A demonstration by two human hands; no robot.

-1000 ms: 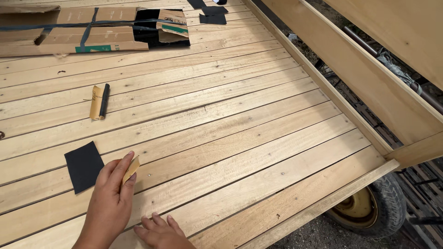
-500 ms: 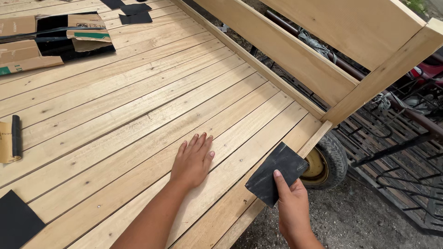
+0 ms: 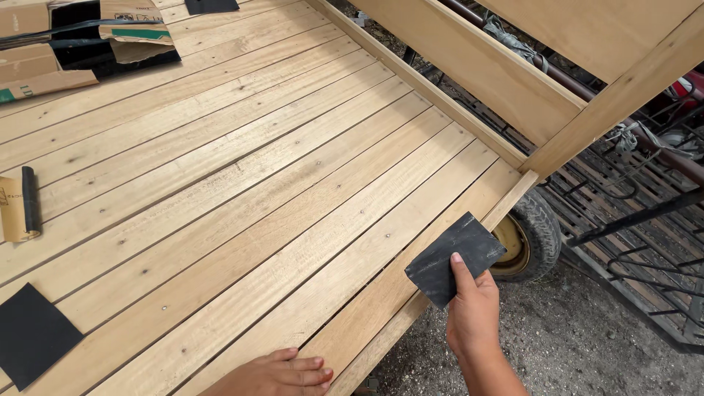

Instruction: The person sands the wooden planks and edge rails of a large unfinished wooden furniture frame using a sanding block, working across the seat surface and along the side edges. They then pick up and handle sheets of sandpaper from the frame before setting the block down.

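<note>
My right hand (image 3: pixel 473 315) pinches a dark grey sheet of sandpaper (image 3: pixel 455 257) by its near corner, thumb on top, and holds it over the outer edge board of a pale wooden plank deck (image 3: pixel 293 191). My left hand (image 3: pixel 275 374) lies flat on the planks at the near edge, fingers together and pointing right, with nothing in it. The two hands are apart, the left lower and to the left of the right.
A second dark sandpaper sheet (image 3: pixel 29 334) lies at the near left. A rolled sandpaper piece (image 3: pixel 20 205) rests at the left edge. Torn cardboard packaging (image 3: pixel 88 40) lies at the far left. A wooden side rail (image 3: pixel 477 66), a wheel (image 3: pixel 524 235) and metal grating (image 3: pixel 638 242) stand to the right.
My left hand has slid back toward me along the planks to the near edge. My right hand with the sandpaper has lifted slightly over the deck's edge. The view has shifted.
</note>
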